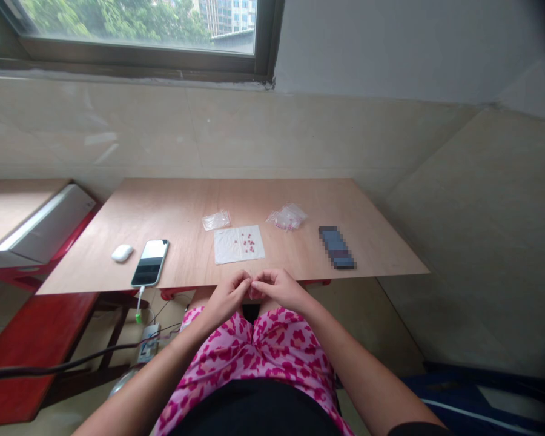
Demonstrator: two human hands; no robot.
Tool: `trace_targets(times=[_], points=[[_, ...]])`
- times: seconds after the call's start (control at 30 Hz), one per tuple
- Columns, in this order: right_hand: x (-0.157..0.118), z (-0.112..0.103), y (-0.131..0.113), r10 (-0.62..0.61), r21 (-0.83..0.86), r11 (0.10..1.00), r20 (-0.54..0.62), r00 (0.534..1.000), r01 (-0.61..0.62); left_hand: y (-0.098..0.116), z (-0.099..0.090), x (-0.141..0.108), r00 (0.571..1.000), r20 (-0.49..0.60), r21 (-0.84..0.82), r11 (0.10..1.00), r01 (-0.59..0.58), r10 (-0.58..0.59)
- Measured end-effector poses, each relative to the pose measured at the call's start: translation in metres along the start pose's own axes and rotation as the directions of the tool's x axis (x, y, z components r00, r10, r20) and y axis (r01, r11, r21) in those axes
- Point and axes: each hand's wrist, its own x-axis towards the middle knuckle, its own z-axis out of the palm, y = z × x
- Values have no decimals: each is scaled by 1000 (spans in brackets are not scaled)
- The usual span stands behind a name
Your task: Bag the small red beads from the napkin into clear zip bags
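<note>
My left hand (234, 290) and my right hand (273, 286) meet fingertip to fingertip at the table's front edge, above my lap. Both are closed in a pinch; whatever lies between the fingers is too small or hidden to name. Just beyond them a white tissue (224, 251) is spread flat, with several small red pieces (249, 243) scattered mostly over its right half. Behind it to the left lies a clear plastic bag (216, 220). A loose pile of small clear bags (287, 216), with some red showing, sits behind to the right.
On the wooden table (172, 206), a phone (150, 263) with a charging cable (140, 297) and a white earbud case (122, 252) lie left. A dark pixelated object (336, 247) lies right. A red bench (36, 351) stands lower left; the tiled wall (300, 133) borders the back.
</note>
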Motion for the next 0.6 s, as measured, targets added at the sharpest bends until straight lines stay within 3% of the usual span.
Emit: trace_targets(times=[0.33, 0.47, 0.6], points=[[4, 1, 4, 5, 48, 999, -69, 998, -2, -3, 1, 1, 999, 35, 45, 999, -28, 27], [3, 4, 4, -8, 74, 997, -27, 1000, 10, -4, 2, -1, 999, 39, 30, 999, -15, 14], [0, 5, 0, -22, 118, 993, 36, 999, 18, 7, -1, -5, 993, 110, -43, 999, -29, 33]])
